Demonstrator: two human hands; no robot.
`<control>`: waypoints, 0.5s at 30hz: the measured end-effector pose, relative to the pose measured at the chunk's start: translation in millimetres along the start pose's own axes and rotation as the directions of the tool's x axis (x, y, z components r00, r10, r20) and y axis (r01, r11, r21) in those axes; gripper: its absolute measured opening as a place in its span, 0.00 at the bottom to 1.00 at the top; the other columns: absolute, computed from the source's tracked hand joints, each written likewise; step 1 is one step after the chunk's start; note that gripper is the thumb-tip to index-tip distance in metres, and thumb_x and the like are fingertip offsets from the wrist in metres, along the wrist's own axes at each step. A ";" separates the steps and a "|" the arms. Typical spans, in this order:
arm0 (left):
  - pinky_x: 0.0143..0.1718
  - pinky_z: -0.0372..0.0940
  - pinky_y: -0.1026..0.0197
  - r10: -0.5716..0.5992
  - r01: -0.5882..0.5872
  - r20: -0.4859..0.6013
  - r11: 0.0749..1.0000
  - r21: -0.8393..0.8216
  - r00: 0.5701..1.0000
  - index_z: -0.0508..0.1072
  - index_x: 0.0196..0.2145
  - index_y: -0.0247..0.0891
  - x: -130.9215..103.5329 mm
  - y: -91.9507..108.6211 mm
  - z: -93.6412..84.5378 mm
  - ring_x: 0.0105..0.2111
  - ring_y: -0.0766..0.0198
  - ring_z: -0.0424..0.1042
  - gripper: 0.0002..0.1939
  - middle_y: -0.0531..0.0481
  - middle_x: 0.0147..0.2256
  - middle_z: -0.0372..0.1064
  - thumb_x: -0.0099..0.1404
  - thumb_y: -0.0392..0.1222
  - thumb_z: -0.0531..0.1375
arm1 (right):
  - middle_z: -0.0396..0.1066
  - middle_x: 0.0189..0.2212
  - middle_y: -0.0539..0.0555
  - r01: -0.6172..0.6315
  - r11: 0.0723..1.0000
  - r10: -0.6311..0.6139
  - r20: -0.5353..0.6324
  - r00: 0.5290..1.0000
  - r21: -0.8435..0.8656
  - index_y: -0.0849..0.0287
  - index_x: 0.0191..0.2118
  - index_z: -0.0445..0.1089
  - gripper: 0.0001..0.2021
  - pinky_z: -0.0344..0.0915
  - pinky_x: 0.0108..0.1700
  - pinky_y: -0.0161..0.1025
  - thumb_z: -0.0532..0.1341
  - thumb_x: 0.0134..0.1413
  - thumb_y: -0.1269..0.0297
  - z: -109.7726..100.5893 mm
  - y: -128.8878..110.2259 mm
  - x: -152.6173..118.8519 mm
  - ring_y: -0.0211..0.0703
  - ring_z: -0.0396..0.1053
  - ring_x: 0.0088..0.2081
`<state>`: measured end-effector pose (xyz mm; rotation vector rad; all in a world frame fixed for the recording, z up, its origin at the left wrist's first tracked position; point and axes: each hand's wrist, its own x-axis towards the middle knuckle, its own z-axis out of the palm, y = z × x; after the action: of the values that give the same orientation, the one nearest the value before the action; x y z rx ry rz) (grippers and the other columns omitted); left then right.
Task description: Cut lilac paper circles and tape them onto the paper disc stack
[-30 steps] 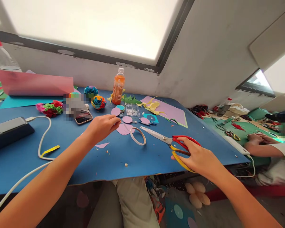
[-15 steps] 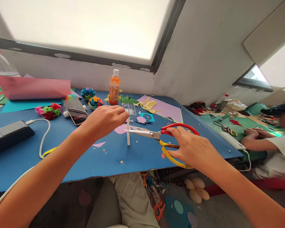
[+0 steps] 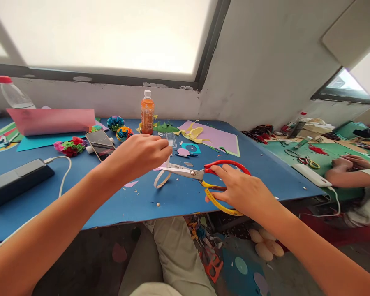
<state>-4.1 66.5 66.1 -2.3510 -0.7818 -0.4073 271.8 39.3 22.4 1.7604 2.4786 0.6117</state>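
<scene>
Pinched in the fingers of my left hand (image 3: 148,151) is a thin white strip (image 3: 163,179), whose lower part hangs in a curl over the blue table. My right hand (image 3: 240,185) grips the scissors (image 3: 207,176), with red and yellow handles. Their blades point left and meet the strip just below my left fingertips; my left hand partly hides the upper end of the strip.
On the blue table (image 3: 105,205) are an orange drink bottle (image 3: 147,113), a phone (image 3: 100,144), paper flowers (image 3: 70,146), a power bank (image 3: 18,181) and a lilac sheet (image 3: 216,137). At right, a person's hands (image 3: 347,162) rest at a green table.
The strip, straight and hanging down before, is now curled into a loop at its lower end. The scissors and my right hand have shifted slightly left, and the view has turned a little.
</scene>
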 end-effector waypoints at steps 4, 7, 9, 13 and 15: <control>0.26 0.59 0.65 -0.002 0.002 0.026 1.000 0.021 1.000 0.70 0.27 0.36 0.6 0.4 -3.3 0.24 0.68 0.67 0.18 0.52 0.25 0.66 0.68 0.33 0.45 | 0.72 0.36 0.54 -0.021 0.999 0.021 0.014 1.000 0.024 0.53 0.53 0.63 0.29 0.54 0.21 0.37 0.58 0.49 0.43 0.5 -3.6 -2.2 0.48 0.71 0.31; 0.25 0.59 0.65 -0.010 0.009 0.034 1.000 0.028 0.999 0.70 0.25 0.36 0.9 0.2 -4.0 0.23 0.68 0.67 0.17 0.52 0.24 0.66 0.67 0.34 0.46 | 0.72 0.37 0.54 -0.025 1.000 0.025 0.012 1.000 0.009 0.54 0.53 0.64 0.29 0.54 0.21 0.37 0.59 0.48 0.43 -0.4 -4.4 -3.3 0.49 0.71 0.31; 0.24 0.58 0.65 -0.021 0.020 0.044 0.999 0.027 0.999 0.69 0.24 0.36 1.6 0.5 -4.7 0.23 0.67 0.67 0.16 0.52 0.24 0.67 0.67 0.34 0.47 | 0.72 0.37 0.54 -0.020 1.000 0.020 0.008 1.000 -0.002 0.55 0.53 0.64 0.30 0.54 0.21 0.37 0.59 0.47 0.42 -0.6 -2.4 -3.7 0.49 0.71 0.31; 0.22 0.56 0.66 -0.036 0.036 0.087 0.999 0.004 0.996 0.69 0.23 0.36 3.8 1.8 -8.0 0.21 0.69 0.66 0.17 0.52 0.22 0.65 0.65 0.34 0.47 | 0.71 0.37 0.55 -0.003 1.000 0.003 0.007 1.000 -0.027 0.54 0.53 0.64 0.26 0.53 0.22 0.36 0.59 0.51 0.47 2.2 6.3 -2.9 0.48 0.71 0.31; 0.21 0.55 0.66 -0.046 0.048 0.105 0.999 -0.013 0.993 0.69 0.22 0.36 4.2 1.8 -10.1 0.20 0.69 0.63 0.18 0.52 0.20 0.63 0.65 0.34 0.46 | 0.71 0.38 0.56 0.027 1.000 -0.027 0.001 1.000 -0.013 0.54 0.53 0.64 0.25 0.54 0.23 0.35 0.59 0.52 0.49 4.8 10.1 -1.0 0.47 0.70 0.32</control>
<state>-0.6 60.7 74.9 -2.3880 -0.8869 -0.3133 282.4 42.6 21.2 1.7195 2.4877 0.6240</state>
